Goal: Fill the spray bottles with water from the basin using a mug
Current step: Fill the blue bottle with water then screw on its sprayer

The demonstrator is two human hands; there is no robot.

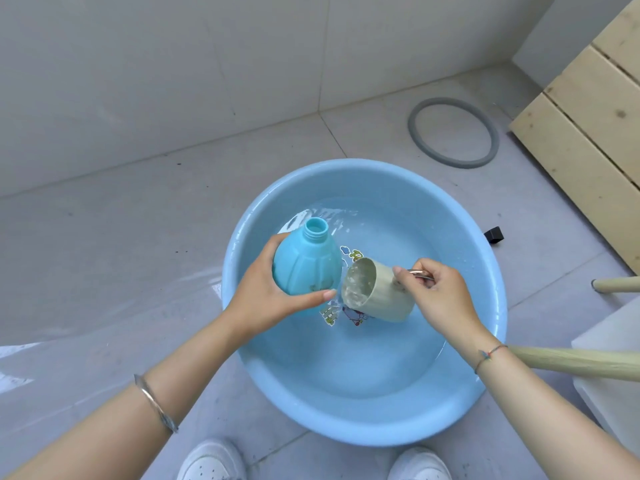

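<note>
Floor: wet grey tiles [104, 254] under blue basin [367, 436] of water [363, 358].
Left hand [263, 296]: grips uncapped spray bottle [304, 265].
Right hand [440, 292]: pinches handle of tilted mug [384, 299].

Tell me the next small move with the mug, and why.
Probably lift the beige mug up to the open neck of the spray bottle: the right hand holds it low and tipped, water inside, while the left hand holds the uncapped bottle over the blue basin.
</note>
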